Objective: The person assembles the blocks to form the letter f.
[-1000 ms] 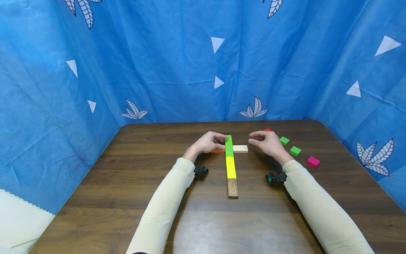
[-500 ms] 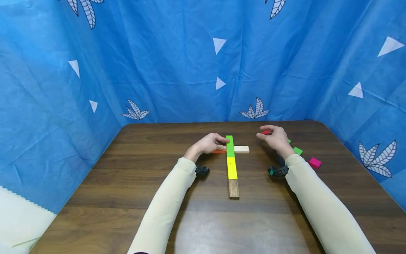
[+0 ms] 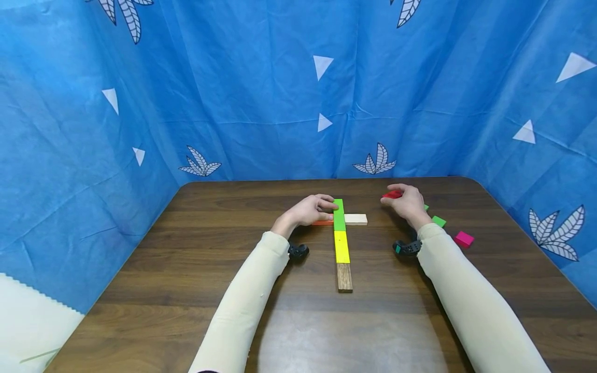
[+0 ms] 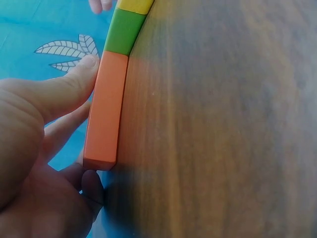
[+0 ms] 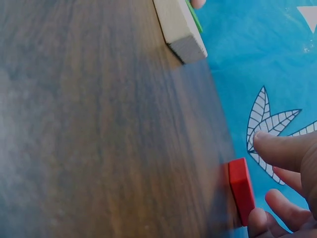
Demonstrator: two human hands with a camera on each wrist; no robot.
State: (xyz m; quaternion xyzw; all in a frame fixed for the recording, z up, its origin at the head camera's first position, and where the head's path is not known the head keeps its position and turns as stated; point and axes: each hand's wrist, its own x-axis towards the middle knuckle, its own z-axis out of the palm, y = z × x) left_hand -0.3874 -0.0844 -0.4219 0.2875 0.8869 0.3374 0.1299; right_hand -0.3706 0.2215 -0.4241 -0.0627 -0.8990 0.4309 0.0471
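Observation:
In the head view my left hand lies over an orange block, its index fingertip touching a green block. The left wrist view shows the thumb along the orange block and other fingers curled near its end. My right hand is at a red block on the table. In the right wrist view the thumb stands apart from the red block, while a fingertip is near or touching its end. A yellow block and a brown block continue the green one's line; a white block sits on its right.
Two green pieces lie partly behind the right hand and wrist. To their right is a pink block. Blue curtains hang around the back and sides of the wooden table.
My right hand has moved right and slightly away from me, from beside the white block to the red block. The left hand has stayed at the orange and green blocks.

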